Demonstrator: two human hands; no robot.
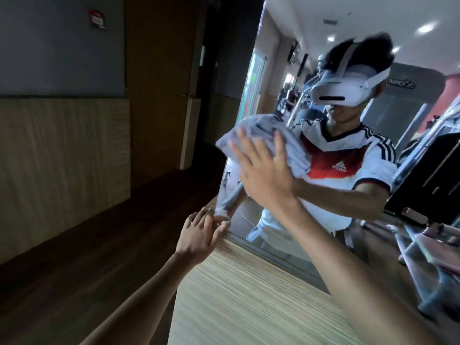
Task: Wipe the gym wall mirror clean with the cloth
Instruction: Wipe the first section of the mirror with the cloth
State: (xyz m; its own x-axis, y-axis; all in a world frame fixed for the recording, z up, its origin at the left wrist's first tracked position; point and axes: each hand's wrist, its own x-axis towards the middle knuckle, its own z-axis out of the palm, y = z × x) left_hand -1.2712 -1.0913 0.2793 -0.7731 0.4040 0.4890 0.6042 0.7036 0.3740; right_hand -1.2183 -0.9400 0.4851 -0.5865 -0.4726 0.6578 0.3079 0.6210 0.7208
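Note:
The wall mirror (281, 70) fills the right half of the view and reflects a person with a white headset. A crumpled grey cloth (251, 130) lies against the glass near the mirror's left edge. My right hand (263, 170) presses the cloth flat to the mirror with straight, spread fingers. Lower down, my left hand (199, 232) rests on the mirror's bottom left corner, fingers bent over the edge of the wood panel.
A pale wood-grain panel (249, 295) runs below the mirror. To the left stretch a dark floor (99, 232), a padded wall panel (62, 158) and a brown door (159, 83). Gym machines show in the reflection at the right.

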